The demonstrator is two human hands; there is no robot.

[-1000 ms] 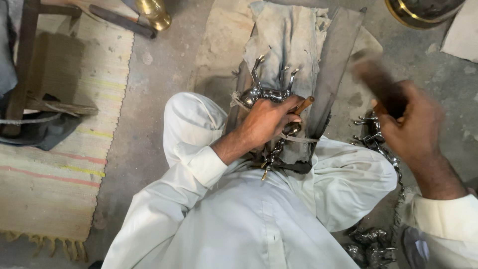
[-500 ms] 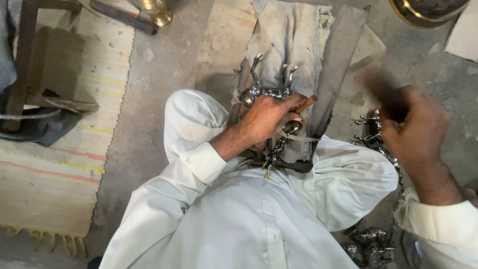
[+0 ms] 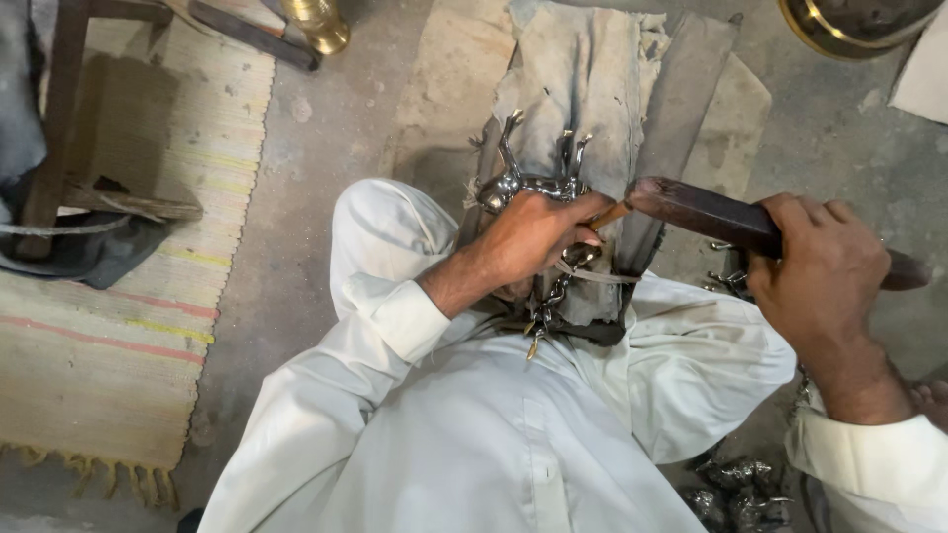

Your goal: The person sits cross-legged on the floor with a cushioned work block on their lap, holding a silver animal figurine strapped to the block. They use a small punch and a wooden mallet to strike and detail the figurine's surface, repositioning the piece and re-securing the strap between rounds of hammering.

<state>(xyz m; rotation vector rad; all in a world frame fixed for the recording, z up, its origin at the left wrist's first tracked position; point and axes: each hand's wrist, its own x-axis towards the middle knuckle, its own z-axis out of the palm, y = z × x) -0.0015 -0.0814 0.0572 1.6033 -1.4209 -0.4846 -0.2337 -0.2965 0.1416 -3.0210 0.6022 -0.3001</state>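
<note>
My left hand (image 3: 533, 240) presses down on a shiny silver metal figure (image 3: 538, 178) with upturned legs, lying on a grey cloth (image 3: 583, 89) over my knees, and it pinches a thin punch (image 3: 610, 214) against the figure. My right hand (image 3: 820, 276) grips a dark wooden mallet (image 3: 706, 215) whose head meets the top of the punch. White sleeves and a white robe cover my arms and lap.
A striped woven mat (image 3: 118, 326) lies on the left with a wooden stool leg (image 3: 59, 118) on it. A brass vessel (image 3: 316, 22) stands at the top, a round brass-rimmed bowl (image 3: 854, 25) at top right. More shiny metal pieces (image 3: 736, 489) sit by my right knee.
My right hand has swung the mallet down and left from a raised, blurred position onto the punch. The left hand has stayed on the metal figure.
</note>
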